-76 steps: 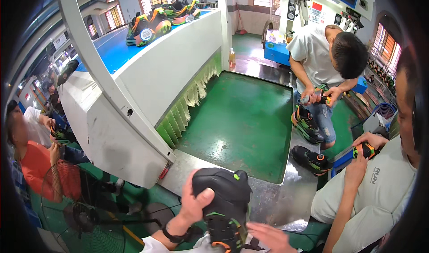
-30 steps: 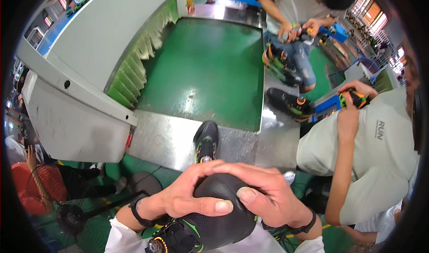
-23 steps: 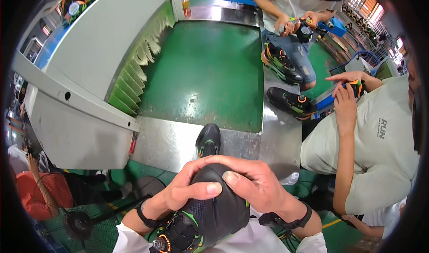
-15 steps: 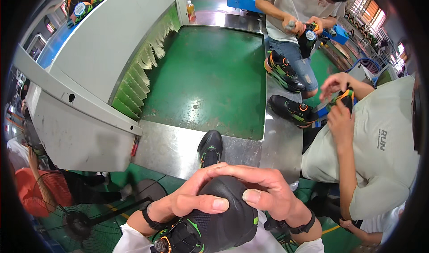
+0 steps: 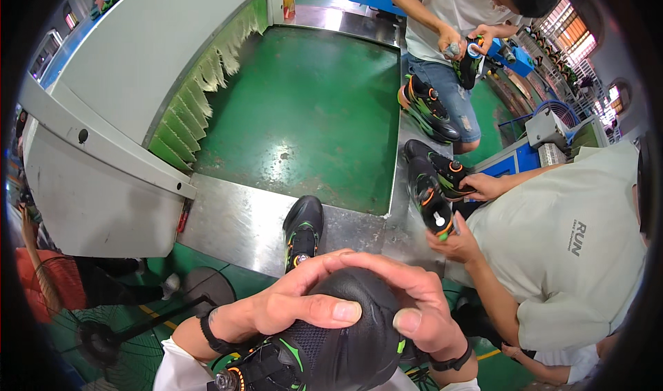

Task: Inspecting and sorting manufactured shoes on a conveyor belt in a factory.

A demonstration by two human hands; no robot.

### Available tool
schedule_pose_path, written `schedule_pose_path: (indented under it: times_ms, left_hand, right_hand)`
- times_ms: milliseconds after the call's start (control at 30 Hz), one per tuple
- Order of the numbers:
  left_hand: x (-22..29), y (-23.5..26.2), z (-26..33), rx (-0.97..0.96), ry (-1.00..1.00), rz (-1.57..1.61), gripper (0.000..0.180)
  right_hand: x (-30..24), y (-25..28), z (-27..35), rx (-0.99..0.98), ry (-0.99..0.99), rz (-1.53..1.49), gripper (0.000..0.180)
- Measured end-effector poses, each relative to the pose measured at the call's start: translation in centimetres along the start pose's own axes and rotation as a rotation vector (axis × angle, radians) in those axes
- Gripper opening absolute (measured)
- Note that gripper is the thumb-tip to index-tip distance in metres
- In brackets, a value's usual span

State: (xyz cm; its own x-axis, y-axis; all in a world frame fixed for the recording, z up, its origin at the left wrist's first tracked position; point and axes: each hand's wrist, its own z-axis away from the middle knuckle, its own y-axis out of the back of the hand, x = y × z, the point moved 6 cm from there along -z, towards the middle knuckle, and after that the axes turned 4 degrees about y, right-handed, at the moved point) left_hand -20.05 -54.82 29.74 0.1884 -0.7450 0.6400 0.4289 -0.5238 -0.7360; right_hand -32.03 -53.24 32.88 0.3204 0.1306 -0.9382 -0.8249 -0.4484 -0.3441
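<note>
Evidently, in the head view, the step in hand is a two-handed squeeze of the toe of a held shoe (image 5: 338, 355), black with green trim. It is off the bench (image 5: 231, 218), in front of the person's body and below the near edge, toe pointing toward the bench and dial end toward the lower left. The left hand (image 5: 293, 300) wraps the toe with its thumb lying flat across the upper; the right hand (image 5: 425, 307) cups the opposite side, its thumb bent against the flank. The fingers of each hand are pressed together and curl over the toe's front, meeting there, while the two thumbs stand apart; what the hidden fingertips do underneath, I cannot tell.

A second shoe (image 5: 302, 229) stands on the near steel edge of the bench, toe at the green panel (image 5: 304, 115), its heel end partly hidden by the left hand. Another shoe (image 5: 429, 111) stands along the right edge. Toward the near right corner, a co-worker (image 5: 539, 253) grips a tilted shoe (image 5: 427, 196) and touches the one beside it.

As I judge it, the next move calls for even pressure from both thumbs, and one palm kept beneath the shoe before either hand loosens.
</note>
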Motion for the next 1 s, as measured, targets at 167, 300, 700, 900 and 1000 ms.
schedule_pose_path:
  times_ms: [167,300,700,900,1000]
  left_hand:
    - [-0.3,0.0,-0.3,0.009,0.028,0.090,0.057]
    - [0.0,-0.1,-0.4,-0.005,0.015,0.073,0.055]
    - [0.1,-0.6,-0.1,0.154,0.107,0.006,0.060]
    - [-1.0,0.2,-0.2,0.173,0.095,-0.044,0.058]
    - [-0.8,-0.2,-0.2,0.054,-0.001,-0.055,0.046]
  right_hand:
    - [0.1,0.3,0.4,0.024,-0.030,0.069,0.072]
    - [0.3,0.4,0.3,0.035,-0.051,0.044,0.072]
    - [0.6,0.1,0.7,0.110,-0.044,-0.003,0.068]
    - [0.7,0.1,1.0,0.126,-0.032,0.111,0.064]
    - [0.7,0.1,1.2,0.096,-0.028,0.166,0.064]
